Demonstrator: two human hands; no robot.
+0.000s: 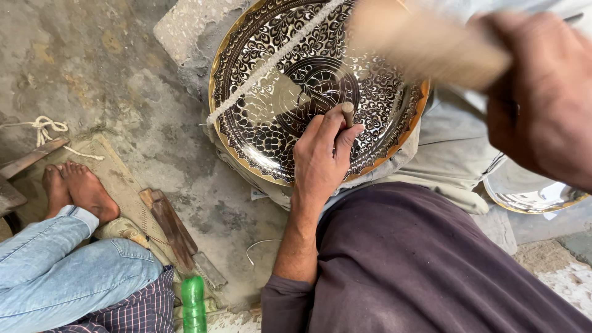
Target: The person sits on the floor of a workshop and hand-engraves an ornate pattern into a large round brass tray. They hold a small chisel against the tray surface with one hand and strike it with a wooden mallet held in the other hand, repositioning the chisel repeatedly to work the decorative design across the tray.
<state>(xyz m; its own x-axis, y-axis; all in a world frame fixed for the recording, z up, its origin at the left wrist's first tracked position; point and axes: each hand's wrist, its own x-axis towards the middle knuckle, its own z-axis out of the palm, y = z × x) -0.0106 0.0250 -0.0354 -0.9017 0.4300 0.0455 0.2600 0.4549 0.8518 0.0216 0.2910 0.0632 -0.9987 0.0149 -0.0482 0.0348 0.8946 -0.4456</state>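
Observation:
A round brass plate (259, 55) with dense black-and-silver engraved patterns leans on a cloth in front of me. My left hand (320, 157) rests on its lower part and grips a small metal chisel (348, 113) held against the engraved surface. My right hand (542, 98) is raised at the upper right, shut on a wooden mallet (425, 43) that is blurred by motion above the plate. A white cord (271, 61) lies diagonally across the plate.
Another person sits at the left in blue jeans (68, 265), bare feet (77, 191) on a mat. A wooden tool (169, 225) and a green bottle (193, 305) lie near them. A second shiny plate (530, 197) shows at the right. A concrete block (191, 31) stands behind.

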